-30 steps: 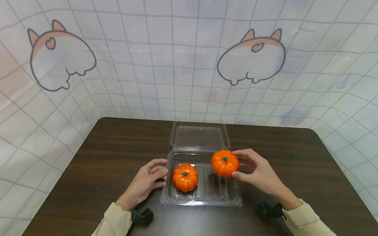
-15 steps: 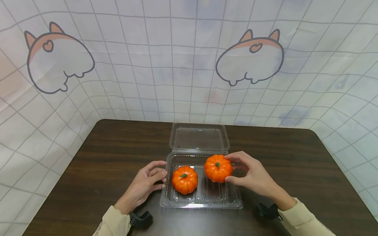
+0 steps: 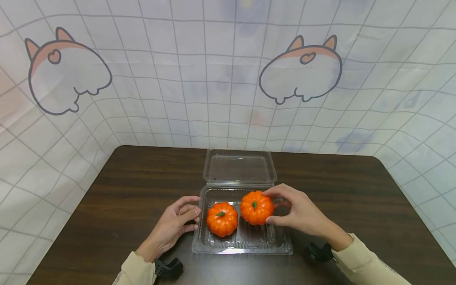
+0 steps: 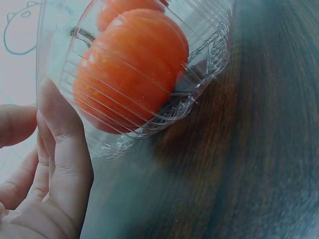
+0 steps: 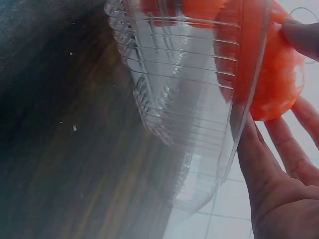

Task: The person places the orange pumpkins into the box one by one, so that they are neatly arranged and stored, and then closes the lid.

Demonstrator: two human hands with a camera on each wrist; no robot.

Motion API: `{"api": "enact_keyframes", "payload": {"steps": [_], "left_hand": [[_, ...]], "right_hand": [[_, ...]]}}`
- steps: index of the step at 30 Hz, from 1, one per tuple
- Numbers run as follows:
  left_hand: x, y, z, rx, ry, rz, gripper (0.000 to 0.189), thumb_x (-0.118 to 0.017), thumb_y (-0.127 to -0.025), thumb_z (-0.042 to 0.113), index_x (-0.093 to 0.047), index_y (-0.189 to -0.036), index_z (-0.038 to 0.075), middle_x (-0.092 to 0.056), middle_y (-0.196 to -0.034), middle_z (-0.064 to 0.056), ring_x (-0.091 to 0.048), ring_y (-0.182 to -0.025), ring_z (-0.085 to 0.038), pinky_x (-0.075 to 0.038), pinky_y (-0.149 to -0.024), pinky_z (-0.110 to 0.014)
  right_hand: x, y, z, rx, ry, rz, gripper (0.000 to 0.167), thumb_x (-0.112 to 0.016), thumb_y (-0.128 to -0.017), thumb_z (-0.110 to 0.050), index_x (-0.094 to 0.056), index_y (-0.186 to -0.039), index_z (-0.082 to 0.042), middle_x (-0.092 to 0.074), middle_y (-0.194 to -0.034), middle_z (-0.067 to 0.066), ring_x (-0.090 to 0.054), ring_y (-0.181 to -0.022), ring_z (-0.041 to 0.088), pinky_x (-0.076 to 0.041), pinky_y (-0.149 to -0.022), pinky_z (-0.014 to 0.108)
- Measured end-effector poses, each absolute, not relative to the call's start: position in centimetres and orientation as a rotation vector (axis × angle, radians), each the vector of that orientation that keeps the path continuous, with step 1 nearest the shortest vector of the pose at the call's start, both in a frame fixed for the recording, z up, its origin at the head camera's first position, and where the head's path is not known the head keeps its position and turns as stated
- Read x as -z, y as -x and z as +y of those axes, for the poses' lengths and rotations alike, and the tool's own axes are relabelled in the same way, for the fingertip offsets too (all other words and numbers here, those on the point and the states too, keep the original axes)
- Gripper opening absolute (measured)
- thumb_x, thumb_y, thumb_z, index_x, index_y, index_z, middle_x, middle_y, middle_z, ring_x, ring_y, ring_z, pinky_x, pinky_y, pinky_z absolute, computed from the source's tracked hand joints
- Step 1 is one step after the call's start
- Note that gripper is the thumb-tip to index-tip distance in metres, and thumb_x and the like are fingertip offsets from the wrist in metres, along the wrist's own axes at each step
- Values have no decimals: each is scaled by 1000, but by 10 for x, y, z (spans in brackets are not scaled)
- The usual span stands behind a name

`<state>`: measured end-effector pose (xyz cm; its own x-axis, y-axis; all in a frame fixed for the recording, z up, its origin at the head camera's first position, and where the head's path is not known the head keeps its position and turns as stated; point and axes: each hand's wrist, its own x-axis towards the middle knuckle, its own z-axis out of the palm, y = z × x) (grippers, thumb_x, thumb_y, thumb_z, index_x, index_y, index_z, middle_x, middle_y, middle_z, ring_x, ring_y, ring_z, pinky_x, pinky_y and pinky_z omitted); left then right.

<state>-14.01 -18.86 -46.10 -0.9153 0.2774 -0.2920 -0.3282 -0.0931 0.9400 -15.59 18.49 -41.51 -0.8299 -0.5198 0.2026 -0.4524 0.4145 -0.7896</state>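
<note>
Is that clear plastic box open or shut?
Open: its lid lies back behind the base, leaving the top uncovered.

i count one box (image 3: pixel 242 250), one lid (image 3: pixel 240 167) behind it, two pumpkins (image 3: pixel 222 225) (image 3: pixel 255 215) in or over it, two hands (image 3: pixel 172 223) (image 3: pixel 303 213) at it, two sleeves (image 3: pixel 137 271) (image 3: pixel 360 257) and two wristbands (image 3: pixel 169 269) (image 3: pixel 320 252) before it, one table (image 3: pixel 149 174) under it, two cartoons (image 3: pixel 71 75) (image 3: pixel 301 75) beyond.

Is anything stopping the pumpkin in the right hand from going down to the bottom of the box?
Nothing I can see. The lid lies open behind the box, and the other pumpkin sits close on the left, not under the held pumpkin in the right hand.
</note>
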Motion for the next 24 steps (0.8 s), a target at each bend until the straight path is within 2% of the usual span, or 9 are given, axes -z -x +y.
{"api": "enact_keyframes", "payload": {"steps": [15,24], "left_hand": [[462,138,-188,-2052,65,1792,53,-69,-100,18,-46,-146,8,-67,-101,5,-63,-87,-12,-62,-77,-24],[461,142,-189,-2043,57,1823,51,-68,-101,18,-47,-146,9,-68,-103,6,-63,-88,-12,-62,-79,-24]], "right_hand": [[404,159,180,1229,837,2538,56,-90,-80,-21,-64,-130,-20,-65,-130,1,-70,-111,18,-62,-89,26],[396,169,175,1064,881,2563,52,-88,-83,-26,-65,-129,-17,-65,-133,4,-68,-114,21,-63,-91,31]]}}
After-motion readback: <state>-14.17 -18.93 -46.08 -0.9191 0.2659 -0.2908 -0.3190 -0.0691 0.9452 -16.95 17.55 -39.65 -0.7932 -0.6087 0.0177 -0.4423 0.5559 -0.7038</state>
